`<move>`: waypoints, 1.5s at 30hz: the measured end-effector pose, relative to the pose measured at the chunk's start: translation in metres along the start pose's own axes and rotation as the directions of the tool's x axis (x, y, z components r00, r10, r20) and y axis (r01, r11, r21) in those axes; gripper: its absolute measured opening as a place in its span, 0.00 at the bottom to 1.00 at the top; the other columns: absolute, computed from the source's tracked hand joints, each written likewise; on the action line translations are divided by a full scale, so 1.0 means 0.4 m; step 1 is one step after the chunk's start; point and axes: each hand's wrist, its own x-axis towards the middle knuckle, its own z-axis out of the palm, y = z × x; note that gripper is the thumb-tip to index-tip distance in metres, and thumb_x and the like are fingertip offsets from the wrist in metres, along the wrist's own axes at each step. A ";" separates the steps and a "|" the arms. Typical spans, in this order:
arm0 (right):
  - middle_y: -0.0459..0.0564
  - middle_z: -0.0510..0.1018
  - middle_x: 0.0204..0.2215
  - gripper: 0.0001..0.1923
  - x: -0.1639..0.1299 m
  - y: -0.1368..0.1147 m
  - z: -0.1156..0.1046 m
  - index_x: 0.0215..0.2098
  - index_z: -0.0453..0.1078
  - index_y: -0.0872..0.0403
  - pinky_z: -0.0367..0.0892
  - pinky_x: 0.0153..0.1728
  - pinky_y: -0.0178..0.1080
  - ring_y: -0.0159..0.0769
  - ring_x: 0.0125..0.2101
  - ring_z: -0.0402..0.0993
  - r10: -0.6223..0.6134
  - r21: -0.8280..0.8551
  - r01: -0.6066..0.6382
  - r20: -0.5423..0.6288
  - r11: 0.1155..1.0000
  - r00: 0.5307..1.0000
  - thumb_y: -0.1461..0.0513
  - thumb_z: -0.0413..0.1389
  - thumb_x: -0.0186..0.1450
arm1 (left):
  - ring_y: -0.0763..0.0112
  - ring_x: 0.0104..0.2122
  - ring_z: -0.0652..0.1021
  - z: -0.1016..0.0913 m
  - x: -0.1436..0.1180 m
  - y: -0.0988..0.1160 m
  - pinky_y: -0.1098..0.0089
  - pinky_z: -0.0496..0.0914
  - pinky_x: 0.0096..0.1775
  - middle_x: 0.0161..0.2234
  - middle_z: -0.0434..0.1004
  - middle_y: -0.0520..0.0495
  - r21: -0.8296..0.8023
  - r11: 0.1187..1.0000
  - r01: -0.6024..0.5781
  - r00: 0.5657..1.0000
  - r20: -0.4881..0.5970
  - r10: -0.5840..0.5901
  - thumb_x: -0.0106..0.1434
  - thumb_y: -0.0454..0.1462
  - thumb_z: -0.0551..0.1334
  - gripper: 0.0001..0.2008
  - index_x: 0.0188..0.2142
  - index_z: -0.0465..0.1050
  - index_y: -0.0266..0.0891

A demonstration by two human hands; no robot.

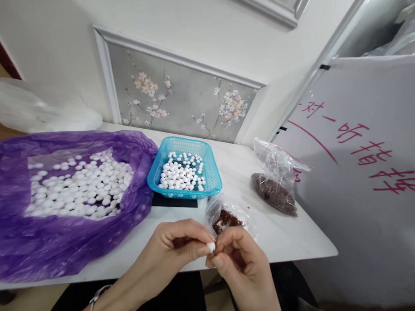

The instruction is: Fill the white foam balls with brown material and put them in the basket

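Near the table's front edge, my left hand (183,245) pinches a small white ball (211,247) between thumb and fingertips. My right hand (243,258) is closed right beside the ball, its thumb and fingers pressed together; whatever is between them is too small or hidden to name. Just behind my hands lies an open clear plastic bag (250,219) with reddish-brown bits (226,219) in it. A blue plastic basket (213,171) holds many white balls, some with dark specks. To the left, a purple plastic bag (135,153) lies spread wide around a mass of white balls (79,187).
A zip bag (274,164) of brown material (275,194) stands at the table's right, beside a whiteboard (359,109) with red writing. A dark flat object (175,202) lies partly under the basket. A white plastic bag (35,107) rests at the back left, against the panelled wall (190,38).
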 end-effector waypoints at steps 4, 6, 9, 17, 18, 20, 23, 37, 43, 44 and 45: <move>0.42 0.72 0.23 0.13 0.003 -0.003 0.003 0.27 0.70 0.52 0.63 0.26 0.31 0.30 0.24 0.68 0.052 0.061 -0.053 0.015 0.997 0.999 0.55 0.68 0.56 | 0.70 0.31 0.78 -0.009 -0.002 -0.005 0.72 0.73 0.35 0.31 0.81 0.49 0.017 0.998 -0.059 0.998 0.019 0.059 0.57 0.32 0.69 0.06 0.29 0.85 0.45; 0.42 0.73 0.23 0.14 0.003 -0.005 0.006 0.28 0.70 0.52 0.64 0.26 0.31 0.29 0.24 0.69 0.068 0.109 -0.070 0.027 0.992 0.997 0.55 0.68 0.55 | 0.70 0.31 0.79 -0.011 -0.004 -0.006 0.71 0.73 0.35 0.32 0.81 0.49 0.026 0.997 -0.071 0.997 0.030 0.071 0.58 0.32 0.69 0.07 0.30 0.85 0.46; 0.42 0.74 0.22 0.14 0.002 -0.005 0.010 0.28 0.69 0.52 0.67 0.27 0.31 0.29 0.23 0.71 0.087 0.186 -0.094 0.045 0.978 0.995 0.56 0.69 0.54 | 0.70 0.30 0.79 -0.010 -0.006 -0.001 0.71 0.74 0.35 0.32 0.82 0.49 0.012 0.997 -0.071 0.996 0.052 0.070 0.58 0.32 0.69 0.08 0.31 0.85 0.47; 0.41 0.75 0.19 0.14 -0.001 -0.007 0.022 0.27 0.67 0.52 0.69 0.26 0.33 0.30 0.21 0.72 0.107 0.217 -0.104 -0.004 0.971 0.994 0.57 0.68 0.55 | 0.70 0.29 0.80 -0.004 -0.009 0.006 0.71 0.75 0.32 0.33 0.83 0.50 -0.044 0.995 -0.091 0.993 0.067 0.094 0.59 0.31 0.68 0.11 0.31 0.85 0.51; 0.42 0.75 0.19 0.14 -0.001 -0.008 0.024 0.27 0.67 0.52 0.69 0.25 0.32 0.30 0.20 0.72 0.105 0.221 -0.099 -0.014 0.970 0.994 0.57 0.68 0.55 | 0.70 0.28 0.80 -0.004 -0.009 0.004 0.71 0.75 0.32 0.33 0.83 0.50 -0.049 0.994 -0.093 0.993 0.067 0.096 0.59 0.31 0.68 0.11 0.31 0.85 0.51; 0.42 0.75 0.19 0.14 -0.001 -0.009 0.026 0.26 0.68 0.52 0.69 0.24 0.32 0.30 0.20 0.71 0.091 0.230 -0.082 -0.028 0.970 0.995 0.57 0.69 0.54 | 0.70 0.29 0.81 -0.002 -0.009 0.001 0.70 0.75 0.32 0.33 0.83 0.49 -0.047 0.995 -0.092 0.994 0.058 0.095 0.58 0.31 0.68 0.11 0.30 0.85 0.51; 0.42 0.74 0.20 0.14 0.000 -0.010 0.026 0.26 0.68 0.52 0.69 0.24 0.33 0.30 0.20 0.71 0.076 0.245 -0.068 -0.022 0.967 0.997 0.57 0.69 0.54 | 0.69 0.30 0.81 0.001 -0.010 0.001 0.70 0.76 0.33 0.32 0.83 0.49 -0.037 0.996 -0.081 0.996 0.034 0.082 0.57 0.31 0.69 0.10 0.30 0.85 0.51; 0.41 0.73 0.24 0.13 0.021 0.017 -0.013 0.33 0.67 0.52 0.65 0.26 0.29 0.27 0.24 0.72 0.025 0.341 -0.116 0.259 0.933 0.965 0.57 0.67 0.59 | 0.72 0.26 0.79 0.010 -0.013 0.002 0.70 0.76 0.32 0.32 0.82 0.50 -0.151 0.988 -0.032 0.997 0.060 0.042 0.59 0.31 0.68 0.10 0.30 0.85 0.49; 0.40 0.73 0.25 0.11 0.015 0.023 -0.021 0.34 0.67 0.51 0.67 0.29 0.29 0.26 0.26 0.73 0.019 0.382 -0.134 0.291 0.915 0.957 0.59 0.65 0.62 | 0.75 0.25 0.79 0.017 -0.008 0.003 0.73 0.75 0.32 0.31 0.80 0.50 -0.159 0.987 -0.033 0.996 0.074 0.045 0.59 0.30 0.68 0.09 0.31 0.85 0.47; 0.40 0.73 0.25 0.10 0.015 0.022 -0.021 0.34 0.67 0.52 0.67 0.30 0.29 0.25 0.26 0.73 0.023 0.372 -0.135 0.290 0.918 0.957 0.59 0.65 0.62 | 0.75 0.25 0.79 0.017 -0.007 0.001 0.73 0.75 0.33 0.31 0.80 0.50 -0.159 0.986 -0.049 0.995 0.078 0.062 0.59 0.30 0.68 0.09 0.32 0.85 0.46; 0.40 0.74 0.25 0.10 0.015 0.021 -0.022 0.34 0.67 0.52 0.67 0.30 0.29 0.25 0.25 0.73 0.030 0.362 -0.138 0.288 0.922 0.957 0.60 0.65 0.63 | 0.75 0.25 0.79 0.016 -0.007 0.000 0.73 0.75 0.33 0.32 0.80 0.50 -0.161 0.985 -0.068 0.993 0.086 0.082 0.59 0.30 0.67 0.09 0.32 0.85 0.46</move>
